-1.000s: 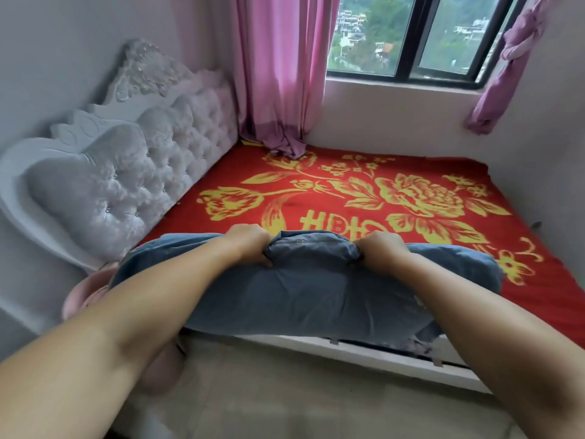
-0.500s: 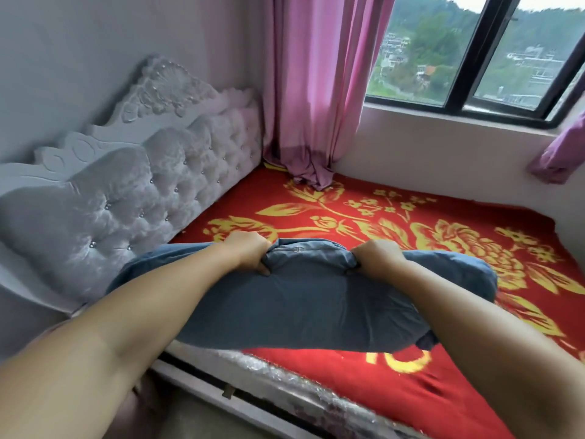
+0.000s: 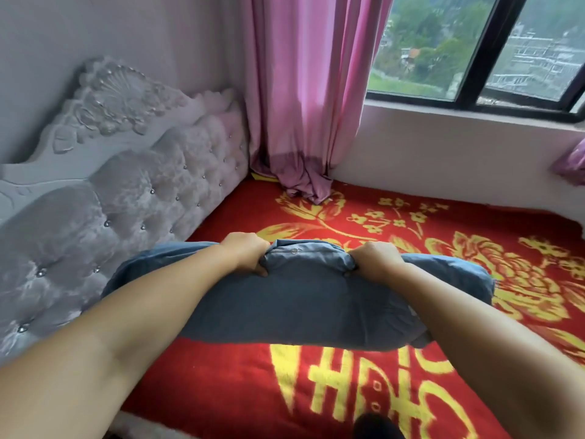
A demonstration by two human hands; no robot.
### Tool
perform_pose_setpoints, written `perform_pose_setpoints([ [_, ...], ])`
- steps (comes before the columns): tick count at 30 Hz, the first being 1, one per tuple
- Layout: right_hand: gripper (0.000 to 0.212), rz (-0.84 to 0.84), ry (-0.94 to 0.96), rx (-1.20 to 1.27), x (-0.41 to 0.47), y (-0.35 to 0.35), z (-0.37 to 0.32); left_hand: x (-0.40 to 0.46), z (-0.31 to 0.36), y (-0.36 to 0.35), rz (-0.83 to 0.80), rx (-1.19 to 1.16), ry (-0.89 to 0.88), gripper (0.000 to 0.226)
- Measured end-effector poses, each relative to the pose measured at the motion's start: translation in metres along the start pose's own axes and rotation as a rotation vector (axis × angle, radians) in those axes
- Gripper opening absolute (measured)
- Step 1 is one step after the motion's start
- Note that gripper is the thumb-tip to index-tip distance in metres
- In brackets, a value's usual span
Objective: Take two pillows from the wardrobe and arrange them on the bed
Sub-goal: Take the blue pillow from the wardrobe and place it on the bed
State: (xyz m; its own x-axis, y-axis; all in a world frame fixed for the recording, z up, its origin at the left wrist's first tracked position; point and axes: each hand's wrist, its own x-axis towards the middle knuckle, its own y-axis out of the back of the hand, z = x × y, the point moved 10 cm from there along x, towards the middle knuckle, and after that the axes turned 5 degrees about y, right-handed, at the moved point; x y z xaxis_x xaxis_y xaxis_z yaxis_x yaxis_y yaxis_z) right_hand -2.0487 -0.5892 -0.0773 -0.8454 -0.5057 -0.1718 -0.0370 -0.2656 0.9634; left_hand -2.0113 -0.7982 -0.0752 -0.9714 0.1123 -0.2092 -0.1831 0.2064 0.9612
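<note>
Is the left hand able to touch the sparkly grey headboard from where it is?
Probably yes, but not freely: the left hand grips the blue pillow, as does the right hand. The headboard stands close on its left with nothing between.

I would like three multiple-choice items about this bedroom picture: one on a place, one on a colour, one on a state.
1. Where is the headboard?
A. left of the bed
B. under the window
C. right of the bed

2. What colour is the pillow?
A. pink
B. blue-grey
C. white

3. How do the hands hold the pillow?
A. both hands grip it
B. only one grips it
C. neither touches it

Key: 1 A, the headboard stands along the left wall. 2 B, the pillow is blue-grey against the red bedcover. 3 A, the left hand and right hand both clutch its upper edge.
</note>
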Motion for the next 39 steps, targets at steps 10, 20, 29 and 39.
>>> perform_pose_setpoints([
  [10,0.043,0.022,0.100,-0.036,0.155,0.012,0.070,0.143,-0.037,0.012,-0.049,-0.013,0.104,0.050],
  [20,0.040,-0.014,0.153,0.027,0.297,0.020,0.194,0.315,-0.034,0.053,-0.063,-0.072,0.162,0.051],
  [29,0.024,0.078,0.184,-0.117,0.365,0.103,0.214,0.369,-0.082,0.083,0.038,-0.238,0.207,0.052],
  [39,0.029,0.005,0.074,-0.038,0.474,0.099,0.134,0.417,-0.212,0.048,-0.069,-0.197,0.105,0.049],
])
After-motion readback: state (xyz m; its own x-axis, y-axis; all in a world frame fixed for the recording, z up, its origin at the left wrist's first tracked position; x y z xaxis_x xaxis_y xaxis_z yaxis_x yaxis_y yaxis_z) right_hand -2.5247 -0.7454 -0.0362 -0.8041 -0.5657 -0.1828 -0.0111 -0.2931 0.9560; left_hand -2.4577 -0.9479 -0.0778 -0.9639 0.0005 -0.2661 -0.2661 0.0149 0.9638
